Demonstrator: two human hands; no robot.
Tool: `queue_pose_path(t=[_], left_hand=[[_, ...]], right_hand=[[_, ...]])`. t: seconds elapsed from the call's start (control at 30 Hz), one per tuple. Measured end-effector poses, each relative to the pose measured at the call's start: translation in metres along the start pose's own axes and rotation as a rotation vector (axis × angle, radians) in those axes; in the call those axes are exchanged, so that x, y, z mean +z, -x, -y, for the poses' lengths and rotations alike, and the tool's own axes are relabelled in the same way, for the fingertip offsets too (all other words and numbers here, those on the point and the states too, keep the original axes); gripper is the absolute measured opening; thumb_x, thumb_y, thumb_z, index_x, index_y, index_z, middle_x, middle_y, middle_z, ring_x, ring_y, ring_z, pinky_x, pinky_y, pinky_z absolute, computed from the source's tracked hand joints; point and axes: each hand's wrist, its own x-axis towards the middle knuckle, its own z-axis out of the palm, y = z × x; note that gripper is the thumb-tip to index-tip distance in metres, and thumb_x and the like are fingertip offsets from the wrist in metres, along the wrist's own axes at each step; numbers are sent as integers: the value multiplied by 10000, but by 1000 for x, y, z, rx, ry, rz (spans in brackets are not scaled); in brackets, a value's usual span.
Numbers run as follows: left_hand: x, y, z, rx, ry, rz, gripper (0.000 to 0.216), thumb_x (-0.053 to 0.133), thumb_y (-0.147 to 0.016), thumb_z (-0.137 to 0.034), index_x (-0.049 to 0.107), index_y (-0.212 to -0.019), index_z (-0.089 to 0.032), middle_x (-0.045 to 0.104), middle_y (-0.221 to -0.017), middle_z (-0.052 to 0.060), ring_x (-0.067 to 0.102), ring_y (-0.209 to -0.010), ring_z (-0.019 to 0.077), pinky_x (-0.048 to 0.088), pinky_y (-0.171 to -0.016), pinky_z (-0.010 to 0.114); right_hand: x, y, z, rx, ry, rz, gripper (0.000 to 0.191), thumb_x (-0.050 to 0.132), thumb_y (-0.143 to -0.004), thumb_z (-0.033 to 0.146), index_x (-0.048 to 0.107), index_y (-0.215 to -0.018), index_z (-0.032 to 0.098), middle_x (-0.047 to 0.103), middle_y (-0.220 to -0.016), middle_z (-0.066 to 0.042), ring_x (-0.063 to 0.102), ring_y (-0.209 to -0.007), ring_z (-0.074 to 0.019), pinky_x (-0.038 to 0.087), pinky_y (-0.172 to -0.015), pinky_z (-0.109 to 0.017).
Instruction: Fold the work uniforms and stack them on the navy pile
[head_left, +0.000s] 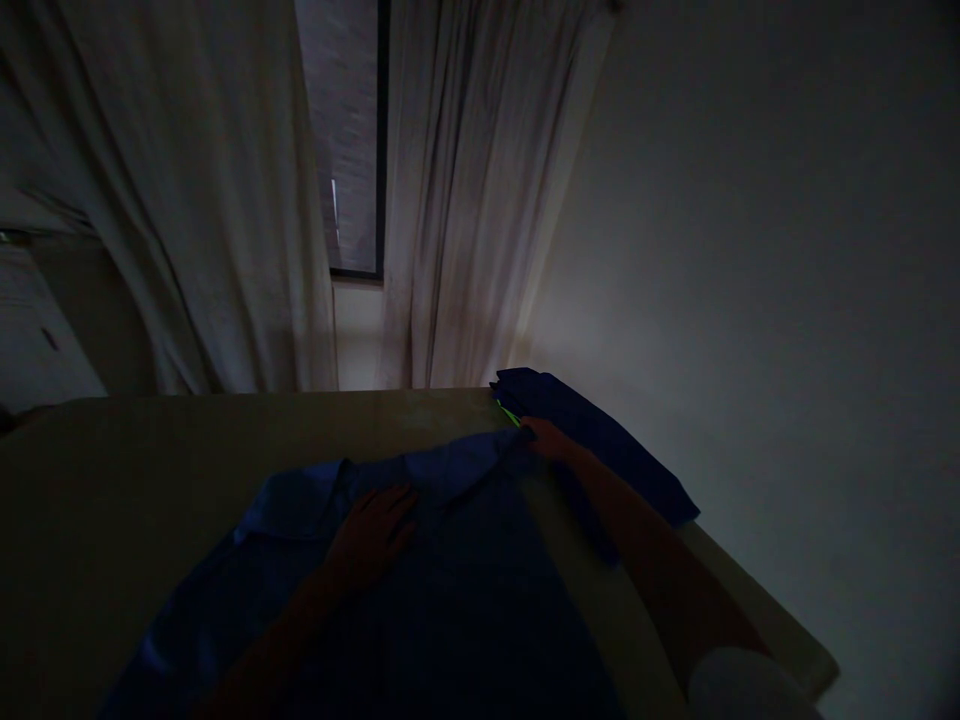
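A blue garment (pixel 465 580), which looks like a shirt or jacket, is spread over a wide flat surface in front of me. Along its far edge run lighter collar-like flaps. My left hand (pixel 373 535) lies on the cloth near the middle of that edge, fingers stretched out. At the garment's far right corner, my right hand (pixel 544 438) has its fingers closed on the fabric. Just beyond this hand lies a pile of folded dark blue cloth (pixel 600 425), with a thin yellow-green strip showing at its left end. Dim light hides the finer details.
The tan surface (pixel 187 440) carrying the garment reaches to the curtains (pixel 480 200) at the back. A pale wall (pixel 787 350) borders it on the right. Between the curtains is a narrow window (pixel 349 130). A white cabinet (pixel 37 330) stands at far left.
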Motion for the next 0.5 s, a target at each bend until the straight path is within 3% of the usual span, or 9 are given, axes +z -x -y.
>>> queue_pose_path(t=[0.13,0.27,0.43,0.5], left_hand=[[3,3,11,10,-3,-18,509,382,-1035,-518,494,-1498,-340,491,-1588,23,467,-1455,249,293,-1246,522],[5,5,11,5,-5,-35,510,381,-1035,-536,507,-1488,-338,506,-1577,17,473,-1450,243,298,-1246,511],[1,5,8,-10,-3,-27,502,391,-1037,-518,493,-1495,-339,499,-1581,15,475,-1450,237,312,-1238,515],[1,5,7,-18,0,-33,491,411,-1032,-506,514,-1479,-333,506,-1576,15,477,-1448,239,310,-1240,515]], right_hand=[[-2,0,-7,-45,-60,17,407,647,-740,88,705,-1137,159,736,-1157,-65,655,-1082,-248,473,-926,-285],[4,-1,-13,11,-55,-18,351,634,-755,91,708,-1097,126,705,-1177,-127,630,-1134,-288,459,-981,-346],[17,1,-10,25,-106,89,524,846,-713,259,679,-1206,197,721,-1089,-62,685,-986,-257,555,-851,-326],[22,2,-5,25,-128,108,508,846,-788,336,661,-1240,199,710,-1121,-73,688,-985,-247,574,-853,-348]])
